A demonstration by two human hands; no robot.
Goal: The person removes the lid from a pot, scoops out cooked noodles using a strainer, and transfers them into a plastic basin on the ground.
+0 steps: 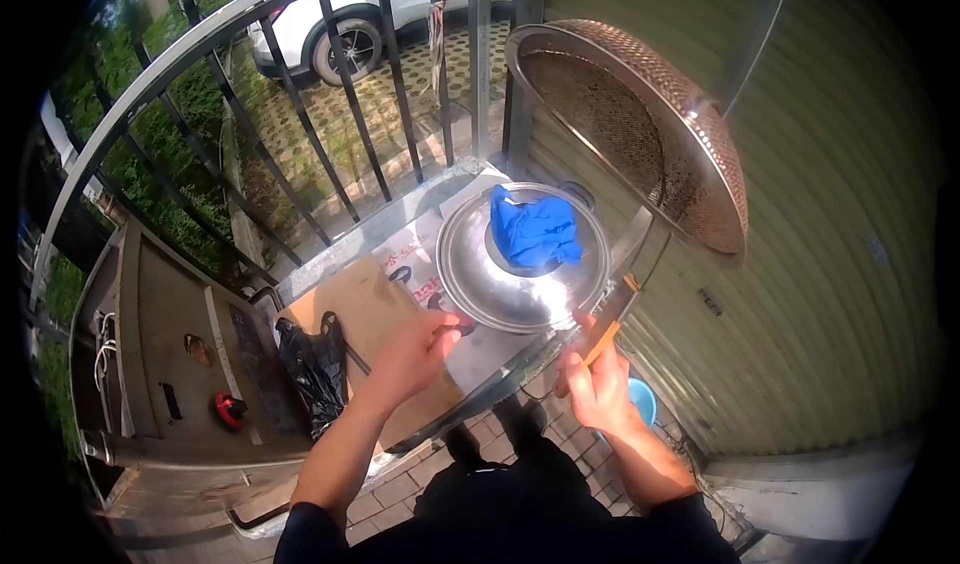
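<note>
My right hand is closed around a slim orange-edged object that points up and away from me; its exact kind I cannot make out. It is beside the front right rim of a round, shiny metal lid. A crumpled blue cloth covers the middle of the lid. At the lid's front left, my left hand has its fingers curled with the thumb and forefinger close together. Whether anything is between those fingertips is hard to see.
A brown board and black plastic bag lie left of the lid. A large mesh strainer hangs at the upper right against the corrugated wall. Metal railing bounds the back; a blue bucket stands below right.
</note>
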